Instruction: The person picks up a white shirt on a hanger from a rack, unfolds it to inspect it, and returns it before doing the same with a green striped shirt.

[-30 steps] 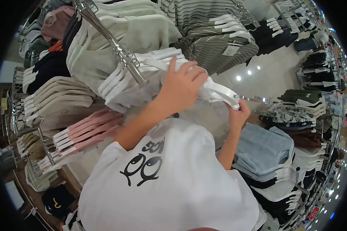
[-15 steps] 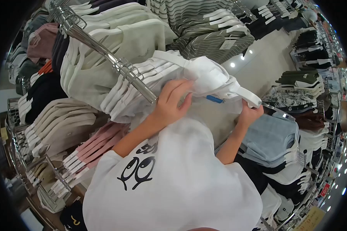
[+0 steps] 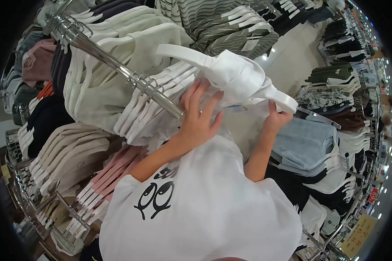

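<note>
A white garment (image 3: 244, 80), bunched and twisted, is on a white clothes hanger (image 3: 178, 52) in front of me. My right hand (image 3: 276, 118) grips the right end of the hanger, the thumb pressed against it. Under the bunched fabric, my left hand (image 3: 200, 115) has its fingers spread, the fingertips touching the cloth. A ring shows on one finger. Part of the garment hangs behind my left hand and is hidden. A chrome rail (image 3: 122, 69) with several white hangers ends close to my left wrist.
Cream tops (image 3: 130, 56) hang along the rail to the left, with striped shirts (image 3: 235, 37) beyond them. Beige clothes (image 3: 74, 148) and pink clothes (image 3: 111, 167) hang at lower left. Light blue tops (image 3: 305, 143) hang just right of my right hand. A walkway (image 3: 292, 48) runs between racks.
The hanger and garment have risen slightly, and the garment's bunched part has turned. My left hand's fingers have spread further and moved in under the cloth. My right hand keeps its grip.
</note>
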### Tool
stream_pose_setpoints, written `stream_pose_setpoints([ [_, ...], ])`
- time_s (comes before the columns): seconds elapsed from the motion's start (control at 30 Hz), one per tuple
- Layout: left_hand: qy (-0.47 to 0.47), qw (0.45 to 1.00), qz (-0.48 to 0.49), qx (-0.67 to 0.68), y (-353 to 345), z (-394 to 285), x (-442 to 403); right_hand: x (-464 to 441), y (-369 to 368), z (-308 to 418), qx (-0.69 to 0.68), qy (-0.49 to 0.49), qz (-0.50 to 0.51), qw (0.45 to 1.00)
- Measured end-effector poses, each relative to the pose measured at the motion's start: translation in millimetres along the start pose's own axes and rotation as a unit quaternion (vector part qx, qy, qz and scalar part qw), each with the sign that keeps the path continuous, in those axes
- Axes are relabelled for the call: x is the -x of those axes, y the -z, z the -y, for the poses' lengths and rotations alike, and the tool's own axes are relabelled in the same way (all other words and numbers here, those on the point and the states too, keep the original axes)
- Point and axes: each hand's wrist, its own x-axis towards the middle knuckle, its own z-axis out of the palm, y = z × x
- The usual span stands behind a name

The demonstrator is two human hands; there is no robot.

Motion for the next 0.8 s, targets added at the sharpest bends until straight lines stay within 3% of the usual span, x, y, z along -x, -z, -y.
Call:
stream_pose_setpoints([
  [0.43, 0.003, 0.998, -0.048, 0.038, -17, -4, 10, -7, 33, -13, 0.072, 0.017, 0.04, 0.996],
  [0.73, 0.072, 0.984, -0.161, -0.011, -50, -31, -2, -47, 65, -40, 0.063, 0.0, 0.091, 0.994],
  [0.8, 0.018, 0.975, -0.208, -0.078, -53, -42, -12, -57, 70, -38, 0.066, 0.008, 0.122, 0.99],
])
